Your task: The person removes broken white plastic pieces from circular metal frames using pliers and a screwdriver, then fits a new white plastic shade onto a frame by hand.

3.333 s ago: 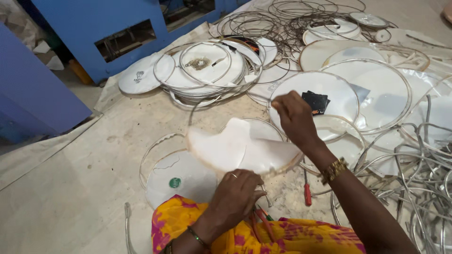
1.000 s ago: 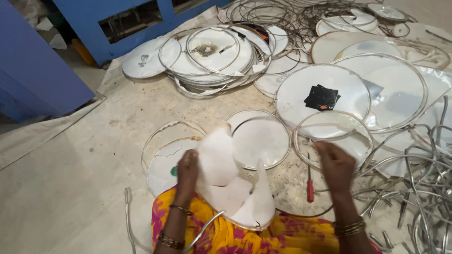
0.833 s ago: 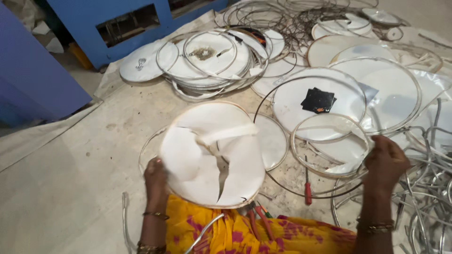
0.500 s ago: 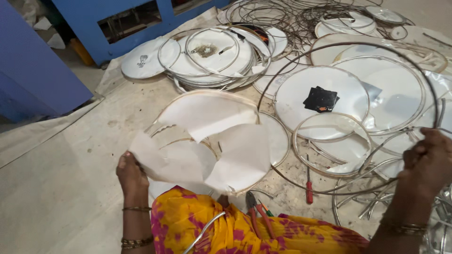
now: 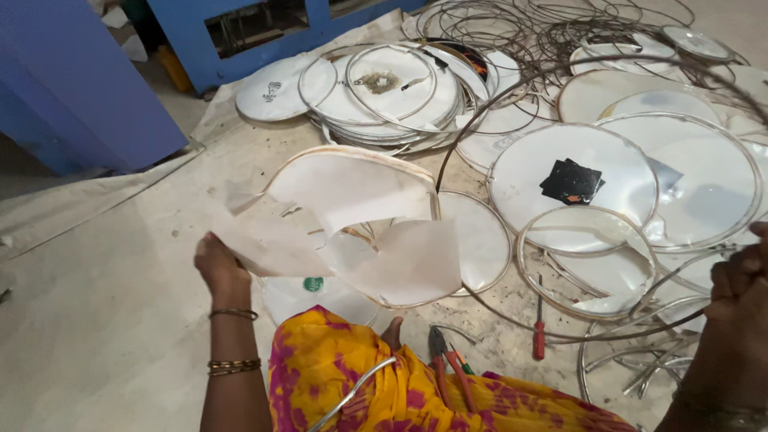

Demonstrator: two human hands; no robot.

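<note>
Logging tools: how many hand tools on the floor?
2: a red screwdriver right of the knee, pliers beside the yellow cloth. Rings may hide more.

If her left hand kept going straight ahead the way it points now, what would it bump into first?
Probably the torn white plastic sheet that the left hand already grips; beyond it lies the stack of metal-rimmed white discs, though depth is hard to judge.

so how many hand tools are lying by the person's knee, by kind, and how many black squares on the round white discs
pliers: 1
red-handled screwdriver: 1
black square pieces on a white disc: 2, overlapping
total: 4
The left hand holds the torn white sheet; the right hand grips a thin metal ring.
</note>
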